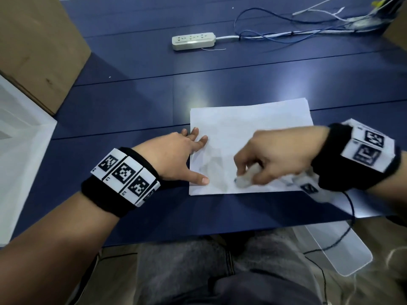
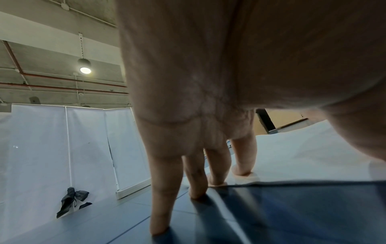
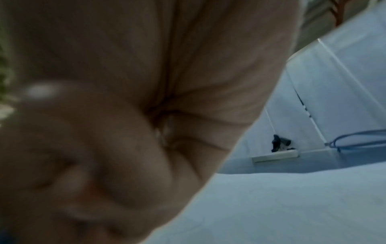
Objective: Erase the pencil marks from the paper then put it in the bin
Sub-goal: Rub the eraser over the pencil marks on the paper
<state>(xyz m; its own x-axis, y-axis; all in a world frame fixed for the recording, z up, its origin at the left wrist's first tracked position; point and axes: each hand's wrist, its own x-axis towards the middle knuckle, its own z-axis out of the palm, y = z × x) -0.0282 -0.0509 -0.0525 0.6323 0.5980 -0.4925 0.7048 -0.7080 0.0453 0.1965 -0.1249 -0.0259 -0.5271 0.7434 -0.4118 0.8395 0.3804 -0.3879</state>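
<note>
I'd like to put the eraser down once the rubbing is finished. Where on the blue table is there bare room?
Bare blue table lies between the white paper sheet, the cream power strip and the brown cardboard box; also along the near edge below the left hand. The far right is crowded with tangled cables.

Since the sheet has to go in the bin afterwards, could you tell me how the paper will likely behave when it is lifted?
The paper is a thin sheet lying flat on the table, so it will probably droop and bend. It likely slides easily: the left hand pins its edge while the right hand rubs an eraser on it. It looks very light.
</note>
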